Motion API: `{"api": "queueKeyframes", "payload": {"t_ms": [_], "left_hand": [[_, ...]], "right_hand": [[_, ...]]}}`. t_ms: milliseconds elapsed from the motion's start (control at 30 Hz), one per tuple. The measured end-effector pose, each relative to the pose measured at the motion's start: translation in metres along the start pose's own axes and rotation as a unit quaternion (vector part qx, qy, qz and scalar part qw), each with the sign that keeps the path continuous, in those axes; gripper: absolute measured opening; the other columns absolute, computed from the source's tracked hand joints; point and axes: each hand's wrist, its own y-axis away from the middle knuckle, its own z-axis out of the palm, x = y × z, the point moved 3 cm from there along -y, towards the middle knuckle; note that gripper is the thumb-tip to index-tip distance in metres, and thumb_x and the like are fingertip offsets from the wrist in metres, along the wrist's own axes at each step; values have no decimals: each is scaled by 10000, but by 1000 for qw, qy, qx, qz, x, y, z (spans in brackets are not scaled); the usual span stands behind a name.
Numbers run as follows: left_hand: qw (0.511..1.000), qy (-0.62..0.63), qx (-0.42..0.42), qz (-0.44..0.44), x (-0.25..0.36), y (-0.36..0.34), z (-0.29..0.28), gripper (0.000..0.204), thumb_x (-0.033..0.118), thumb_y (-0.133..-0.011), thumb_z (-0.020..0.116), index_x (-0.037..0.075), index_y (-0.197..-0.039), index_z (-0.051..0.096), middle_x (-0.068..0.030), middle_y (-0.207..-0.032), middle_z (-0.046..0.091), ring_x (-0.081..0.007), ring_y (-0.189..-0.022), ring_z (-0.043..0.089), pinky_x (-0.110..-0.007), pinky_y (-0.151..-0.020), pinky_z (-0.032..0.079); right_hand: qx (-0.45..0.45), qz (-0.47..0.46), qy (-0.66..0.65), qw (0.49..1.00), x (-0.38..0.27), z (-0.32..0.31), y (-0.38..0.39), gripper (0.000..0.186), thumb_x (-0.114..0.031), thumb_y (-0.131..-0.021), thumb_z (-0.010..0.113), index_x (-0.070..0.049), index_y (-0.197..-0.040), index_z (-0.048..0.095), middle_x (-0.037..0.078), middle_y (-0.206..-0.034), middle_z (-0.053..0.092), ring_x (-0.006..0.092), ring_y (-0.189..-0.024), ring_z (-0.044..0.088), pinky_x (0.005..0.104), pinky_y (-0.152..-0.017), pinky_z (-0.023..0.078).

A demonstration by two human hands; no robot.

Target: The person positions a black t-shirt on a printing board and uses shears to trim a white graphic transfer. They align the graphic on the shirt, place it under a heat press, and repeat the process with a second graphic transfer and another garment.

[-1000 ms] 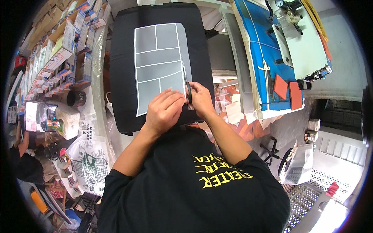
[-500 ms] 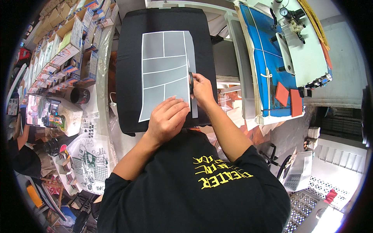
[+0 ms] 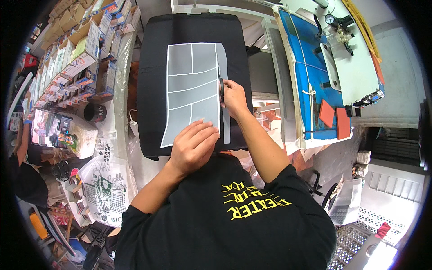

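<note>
A grey sheet with white dividing lines (image 3: 180, 96) lies on a black padded board (image 3: 153, 81). In my right hand (image 3: 234, 96) is a pair of scissors with black handles (image 3: 222, 90), its blades pointing away along the sheet's right edge. A narrow grey strip (image 3: 227, 130) runs down beside that edge, split from the sheet on the near side and joined to it farther up. My left hand (image 3: 195, 141) rests on the sheet's near right part with its fingers laid out along it; the thumb is hidden.
At left, shelves hold many cardboard boxes (image 3: 81, 54), with a black mug (image 3: 94, 111) and a printed white bag (image 3: 105, 189) nearer. On the right stand a blue-topped table with cord (image 3: 301, 58), two orange-red pads (image 3: 343, 122) and a pressure gauge (image 3: 330, 19).
The scissors and right hand have gone slightly farther up the sheet's right edge. The left hand stays on the near part. The whole view has shifted a little.
</note>
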Motion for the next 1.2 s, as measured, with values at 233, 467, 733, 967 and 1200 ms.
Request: {"api": "queueKeyframes", "payload": {"t_ms": [233, 467, 733, 967, 1200], "left_hand": [[1000, 2, 2, 7, 5, -2, -8, 208, -15, -698, 707, 9, -904, 692, -103, -966, 705, -280, -952, 690, -456, -908, 549], [1000, 4, 0, 4, 9, 0, -13, 226, -23, -689, 714, 9, -911, 690, -101, -957, 703, -281, -957, 690, -456, -915, 548], [1000, 3, 11, -14, 9, -1, -17, 200, -30, -703, 722, 14, -893, 677, -97, -948, 703, -272, -933, 696, -446, -909, 552], [1000, -5, 18, -14, 11, -3, -23, 180, -39, -719, 721, 14, -883, 671, -106, -935, 704, -278, -928, 700, -446, -901, 555], [998, 22, 44, -45, 17, -12, -47, 188, -77, -708, 715, -4, -873, 664, -124, -905, 697, -299, -905, 708, -437, -872, 570]], "right_hand": [[7, -12, 4, 1000, -7, 4, -20, 209, -127, -953, 557, 30, -1056, 650, 11, -696, 594, 76, -532, 505, 236, -412, 342], [9, -15, 17, 1000, -16, 8, -33, 217, -122, -958, 545, 38, -1065, 644, 13, -700, 598, 78, -537, 516, 231, -422, 350], [16, -14, 42, 999, -13, 8, -39, 253, -139, -954, 558, 32, -1126, 627, 12, -717, 601, 81, -543, 525, 234, -426, 360], [9, -18, 59, 998, -15, 9, -39, 261, -169, -951, 600, 12, -1136, 631, 3, -734, 599, 70, -561, 532, 227, -425, 371], [42, -18, 55, 997, -13, 0, -28, 387, -219, -961, 627, 17, -1264, 578, 31, -792, 601, 100, -599, 567, 259, -475, 477]]}}
